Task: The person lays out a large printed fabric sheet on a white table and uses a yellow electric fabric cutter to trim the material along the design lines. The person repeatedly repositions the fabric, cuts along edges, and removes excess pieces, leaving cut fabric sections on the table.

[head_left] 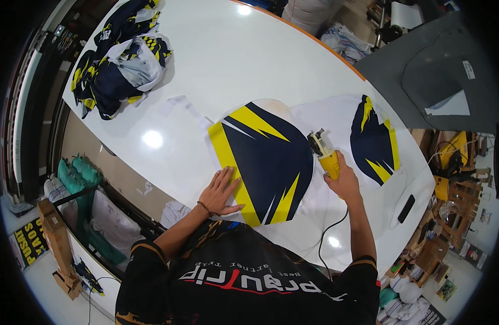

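Note:
A printed navy and yellow fabric panel [266, 162] lies on white material on the table, and my left hand [221, 192] rests flat on its left yellow band, fingers apart. My right hand [341, 176] is wrapped round a yellow electric cutter [329, 161], whose metal head is at the panel's curved right edge. A dark cord runs down from the cutter past my body. A second navy and yellow printed piece [371, 149] on white fabric lies to the right of the cutter.
The white tabletop [206, 49] carries a heap of printed garments [119, 70] at back left and a black oblong object [406, 208] at right. A grey board [441, 65] borders the back right. Green bundles [81, 176] lie below the left edge; cluttered shelving [444, 227] stands beyond the right edge.

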`<action>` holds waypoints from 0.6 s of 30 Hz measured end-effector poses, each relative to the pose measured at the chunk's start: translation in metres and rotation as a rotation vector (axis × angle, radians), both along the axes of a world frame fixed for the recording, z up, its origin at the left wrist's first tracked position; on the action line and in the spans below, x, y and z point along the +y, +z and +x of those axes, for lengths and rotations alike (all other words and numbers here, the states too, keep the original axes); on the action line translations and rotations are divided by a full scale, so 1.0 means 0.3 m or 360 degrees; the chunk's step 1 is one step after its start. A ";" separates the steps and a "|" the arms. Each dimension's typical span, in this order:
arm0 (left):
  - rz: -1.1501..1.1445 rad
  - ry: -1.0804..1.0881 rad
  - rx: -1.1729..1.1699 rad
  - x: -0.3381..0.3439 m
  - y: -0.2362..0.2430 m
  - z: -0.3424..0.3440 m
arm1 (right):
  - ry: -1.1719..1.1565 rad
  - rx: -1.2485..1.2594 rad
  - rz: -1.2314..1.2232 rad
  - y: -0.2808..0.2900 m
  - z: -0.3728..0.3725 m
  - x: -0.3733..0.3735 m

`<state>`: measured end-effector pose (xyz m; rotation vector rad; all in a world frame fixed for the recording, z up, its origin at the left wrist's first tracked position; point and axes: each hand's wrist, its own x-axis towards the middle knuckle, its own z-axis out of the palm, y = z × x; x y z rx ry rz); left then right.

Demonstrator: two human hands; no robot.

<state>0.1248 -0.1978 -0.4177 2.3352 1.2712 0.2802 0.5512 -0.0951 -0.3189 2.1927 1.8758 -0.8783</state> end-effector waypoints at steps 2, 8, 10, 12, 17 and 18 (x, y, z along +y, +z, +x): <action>-0.0024 0.0007 -0.0017 -0.001 0.003 -0.001 | 0.0086 0.0015 0.0019 -0.001 0.004 0.048; -0.0001 0.0047 -0.0054 0.004 0.009 -0.002 | 0.0359 0.0001 0.0048 0.006 -0.018 0.191; 0.0004 0.0063 -0.0072 0.005 0.009 -0.003 | 0.0414 0.0008 0.0032 0.014 -0.036 0.236; 0.0009 0.0081 -0.0088 0.005 0.007 -0.004 | 0.0477 0.0013 0.0033 0.021 -0.058 0.278; 0.0008 0.0123 -0.0145 0.004 0.002 -0.004 | 0.0641 0.0024 0.0079 0.030 -0.124 0.368; 0.0014 0.0129 -0.0151 0.004 0.002 -0.005 | 0.0658 0.0044 0.0073 0.030 -0.139 0.383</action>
